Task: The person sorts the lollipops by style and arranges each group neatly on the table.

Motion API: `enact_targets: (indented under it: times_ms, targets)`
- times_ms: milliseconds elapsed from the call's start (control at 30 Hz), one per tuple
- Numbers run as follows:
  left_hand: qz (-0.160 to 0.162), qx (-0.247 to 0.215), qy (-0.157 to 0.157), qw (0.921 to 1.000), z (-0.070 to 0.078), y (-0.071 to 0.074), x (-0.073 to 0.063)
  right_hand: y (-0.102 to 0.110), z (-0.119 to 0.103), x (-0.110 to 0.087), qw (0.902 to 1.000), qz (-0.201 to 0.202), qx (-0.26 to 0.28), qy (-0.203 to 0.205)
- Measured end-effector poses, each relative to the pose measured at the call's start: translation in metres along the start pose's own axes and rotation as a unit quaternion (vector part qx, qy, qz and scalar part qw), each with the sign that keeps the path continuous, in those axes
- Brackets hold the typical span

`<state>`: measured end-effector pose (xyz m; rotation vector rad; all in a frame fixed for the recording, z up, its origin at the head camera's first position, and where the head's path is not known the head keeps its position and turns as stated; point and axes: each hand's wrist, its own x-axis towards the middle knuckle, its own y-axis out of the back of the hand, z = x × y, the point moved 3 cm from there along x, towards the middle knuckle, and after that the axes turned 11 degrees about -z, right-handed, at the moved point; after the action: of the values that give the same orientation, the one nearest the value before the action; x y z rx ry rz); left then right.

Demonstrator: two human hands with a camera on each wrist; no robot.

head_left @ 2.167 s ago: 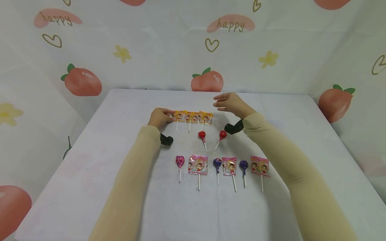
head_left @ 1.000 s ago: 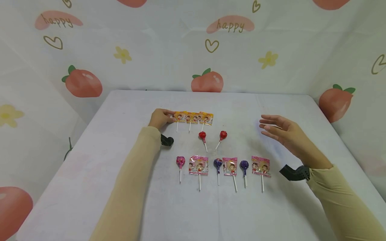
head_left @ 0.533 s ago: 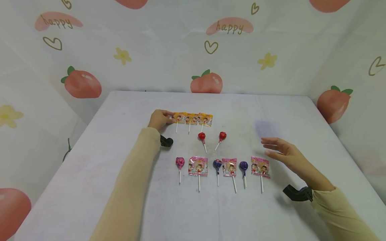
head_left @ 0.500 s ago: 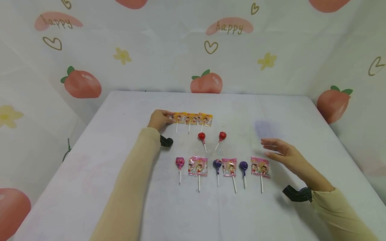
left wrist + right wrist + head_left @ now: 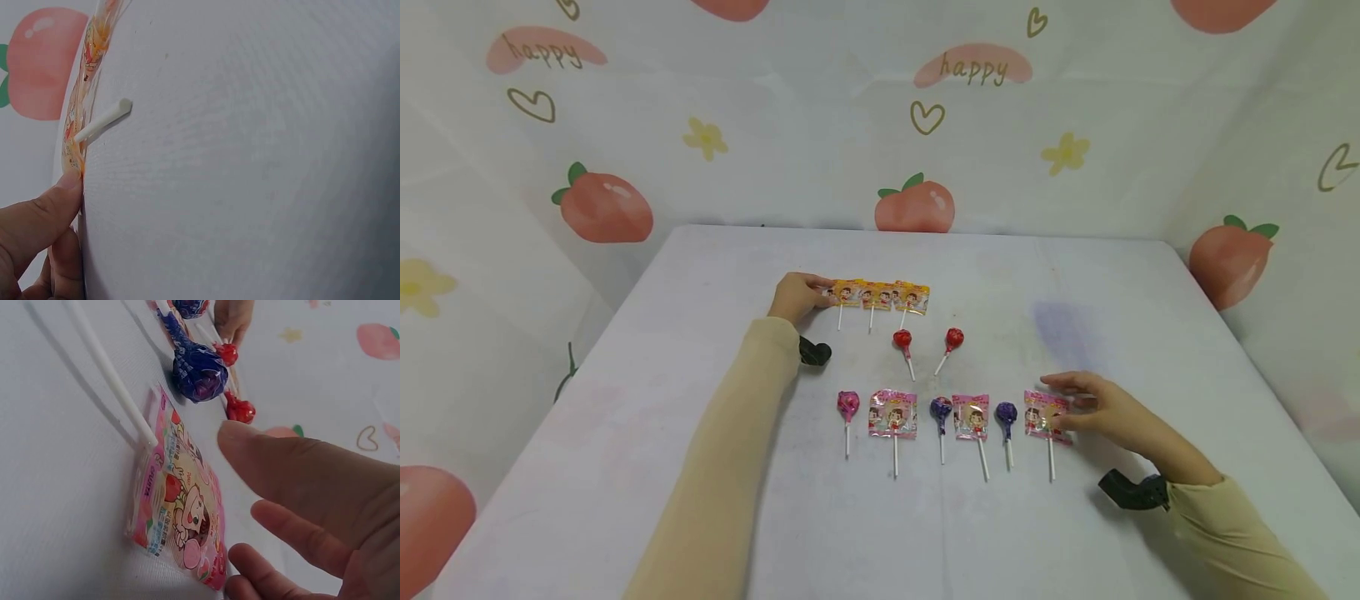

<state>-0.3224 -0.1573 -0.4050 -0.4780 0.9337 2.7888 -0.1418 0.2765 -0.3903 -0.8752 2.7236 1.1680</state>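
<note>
In the head view my left hand [image 5: 796, 296] pinches the left edge of a yellow-wrapped lollipop [image 5: 846, 292]. The left wrist view shows the thumb [image 5: 53, 203] against that wrapper's edge. Two more yellow-wrapped lollipops continue the row, slightly overlapping. My right hand [image 5: 1108, 412] is spread at the right side of a flat pink-wrapped lollipop [image 5: 1037, 410]. Seen from the right wrist, its thumb and fingers stand apart, with the pink wrapper [image 5: 194, 512] lying flat on the table beside them. Whether a fingertip touches it, I cannot tell.
Two red lollipops [image 5: 902, 339] lie mid-table. The front row also has a round pink lollipop [image 5: 847, 403], two purple ones [image 5: 941, 407] and two more flat pink-wrapped ones [image 5: 892, 413]. A white cloth covers the table [image 5: 625, 433]; a printed backdrop [image 5: 820, 108] stands behind.
My right hand has come from beside the yellow row out to the right, then down and leftward to the rightmost pink-wrapped lollipop. My left hand stays at the yellow-wrapped lollipop.
</note>
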Motion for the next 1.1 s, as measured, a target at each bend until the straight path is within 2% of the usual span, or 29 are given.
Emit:
enact_targets:
  times_ms: [233, 533, 933, 1100]
  targets:
    - [0.006, 0.01, -0.009, 0.9999, 0.0008, -0.0003, -0.0005, -0.0029, -0.0007, 0.0026, 0.9998, -0.013, -0.015, 0.008]
    - [0.004, 0.004, -0.007, 1.0, 0.0009, -0.0004, -0.0015, -0.0082, -0.0011, 0.0057, 0.9991, -0.013, -0.027, -0.03]
    - [0.007, 0.015, -0.008, 0.9998, 0.0004, -0.0007, -0.0001, -0.0067, -0.0046, 0.0084, 0.9991, 0.001, -0.042, -0.012]
    - [0.007, 0.015, -0.013, 0.9998, 0.0008, -0.0006, -0.0007, -0.0028, -0.0085, 0.0076, 0.9986, 0.028, -0.044, -0.005]
